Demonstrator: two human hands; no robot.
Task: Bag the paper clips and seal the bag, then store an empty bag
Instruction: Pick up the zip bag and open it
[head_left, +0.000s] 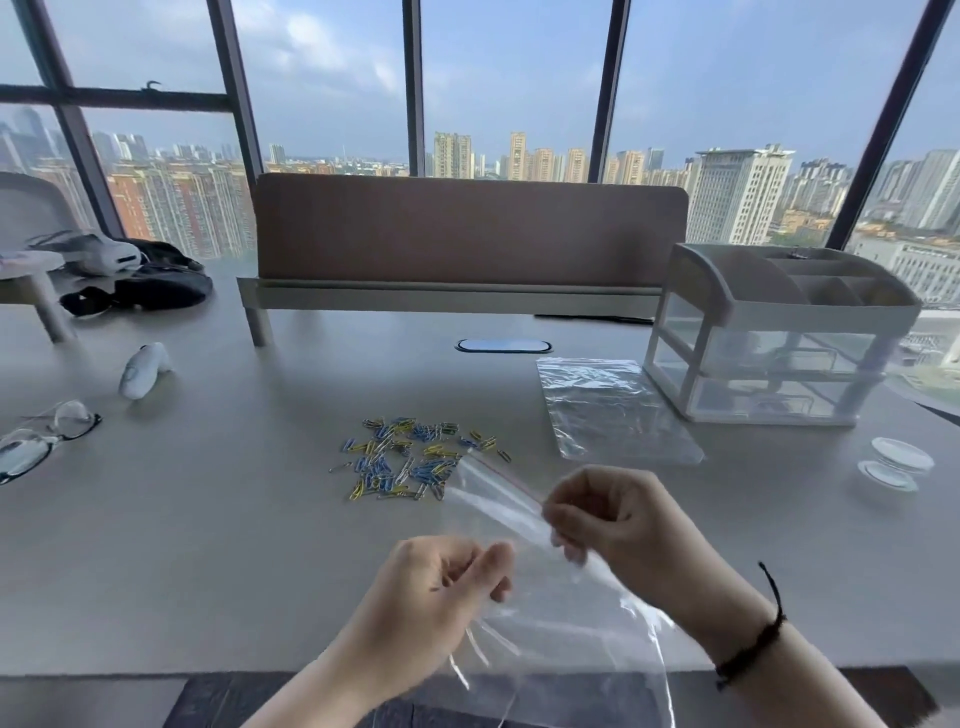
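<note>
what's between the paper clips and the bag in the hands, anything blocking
Nothing visible. The paper clips lie loose on the bare desk, just beyond the zip edge of the held bag, pinched by the left hand and right hand. The spare bag lies off to the right.

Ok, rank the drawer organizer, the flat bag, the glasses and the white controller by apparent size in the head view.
1. drawer organizer
2. flat bag
3. glasses
4. white controller
The glasses are cut off at the frame edge, so that rank is unsure.
</note>
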